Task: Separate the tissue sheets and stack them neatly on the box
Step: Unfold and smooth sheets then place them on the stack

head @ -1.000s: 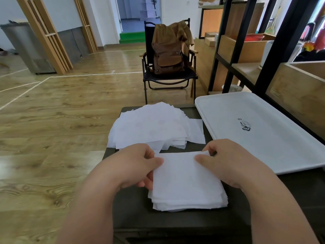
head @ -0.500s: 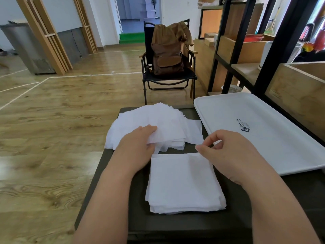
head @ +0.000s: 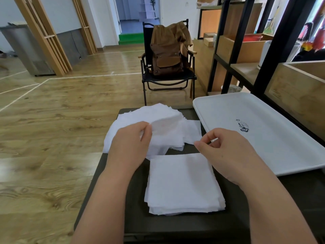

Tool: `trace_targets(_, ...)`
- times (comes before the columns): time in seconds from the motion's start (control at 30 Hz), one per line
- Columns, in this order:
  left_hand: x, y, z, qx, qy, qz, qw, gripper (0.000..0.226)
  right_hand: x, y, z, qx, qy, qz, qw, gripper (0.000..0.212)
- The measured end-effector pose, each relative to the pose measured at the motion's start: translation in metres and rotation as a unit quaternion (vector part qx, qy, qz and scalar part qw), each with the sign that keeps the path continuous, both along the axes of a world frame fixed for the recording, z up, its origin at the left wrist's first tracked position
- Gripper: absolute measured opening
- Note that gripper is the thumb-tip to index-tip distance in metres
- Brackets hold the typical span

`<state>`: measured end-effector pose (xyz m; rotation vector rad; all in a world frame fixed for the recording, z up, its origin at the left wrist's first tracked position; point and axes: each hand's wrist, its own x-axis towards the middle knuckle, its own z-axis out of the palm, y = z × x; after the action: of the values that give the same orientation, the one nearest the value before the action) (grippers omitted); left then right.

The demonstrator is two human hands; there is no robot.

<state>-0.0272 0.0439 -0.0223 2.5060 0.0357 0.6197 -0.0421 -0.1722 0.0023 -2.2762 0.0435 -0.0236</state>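
The step in hand looks like picking the next sheet off the loose pile [head: 154, 127]. The left hand [head: 130, 145] rests on that pile, and its thumb and fingers pinch the corner of the top sheet [head: 165, 124], which curls up just beyond the fingertips. The right hand [head: 226, 152] hovers beside it with fingers curled; whether the thumb and forefinger pinch the edge of a sheet I cannot tell. The neat stack [head: 182, 184] lies on the dark box [head: 109, 191], just below both hands and between the wrists.

The next move likely calls for peeling 1 sheet free without dragging its neighbours, then laying it squarely on the neat stack.

Compared with 0.5 s ago, the left hand has gone from lying flat on the pile to lifting a corner, and the right hand sits a little farther from the stack.
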Motion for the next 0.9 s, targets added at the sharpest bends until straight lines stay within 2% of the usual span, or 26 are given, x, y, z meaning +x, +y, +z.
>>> trace_targets(0.1, -0.008, -0.004, 0.02, -0.186, -0.019, -0.003, 0.982, 0.035, -0.001, 0.001, 0.0, 0.02, -0.031, 0.001, 0.999, 0.013)
trace_targets(0.17, -0.016, -0.008, 0.035, -0.36, -0.009, -0.032, 0.932, 0.034, 0.0, 0.004, 0.002, 0.056, -0.066, 0.005, 0.996, 0.011)
trace_targets(0.23, -0.024, -0.011, 0.048, -0.475, 0.019, -0.07, 0.877, 0.034, 0.0, 0.008, 0.006, 0.122, -0.085, 0.014, 0.989, 0.012)
trace_targets(0.33, -0.033, -0.014, 0.06, -0.556, 0.037, -0.14, 0.818, 0.037, -0.003, 0.016, 0.011, 0.213, -0.079, 0.051, 0.973, 0.017)
trace_targets(0.4, -0.036, -0.016, 0.062, -0.575, 0.046, -0.15, 0.803, 0.038, -0.006, 0.02, 0.014, 0.265, -0.081, 0.079, 0.958, 0.022)
trace_targets(0.47, -0.038, -0.016, 0.06, -0.543, 0.062, -0.123, 0.828, 0.034, -0.008, 0.022, 0.016, 0.286, -0.099, 0.089, 0.949, 0.028)
trace_targets(0.57, -0.04, -0.016, 0.056, -0.457, 0.068, -0.088, 0.882, 0.013, -0.009, 0.023, 0.016, 0.281, -0.133, 0.096, 0.946, 0.038)
trace_targets(0.63, -0.041, -0.013, 0.055, -0.412, 0.054, -0.098, 0.904, 0.028, -0.009, 0.023, 0.016, 0.279, -0.146, 0.097, 0.944, 0.041)
trace_targets(0.7, -0.044, -0.01, 0.058, -0.375, 0.039, -0.129, 0.917, 0.038, -0.008, 0.022, 0.016, 0.264, -0.164, 0.096, 0.945, 0.038)
trace_targets(0.77, -0.046, -0.007, 0.06, -0.326, 0.03, -0.139, 0.935, 0.032, -0.008, 0.021, 0.016, 0.249, -0.176, 0.096, 0.948, 0.032)
trace_targets(0.9, -0.045, -0.003, 0.058, -0.212, -0.002, -0.098, 0.972, 0.019, -0.008, 0.018, 0.014, 0.231, -0.168, 0.069, 0.956, 0.02)
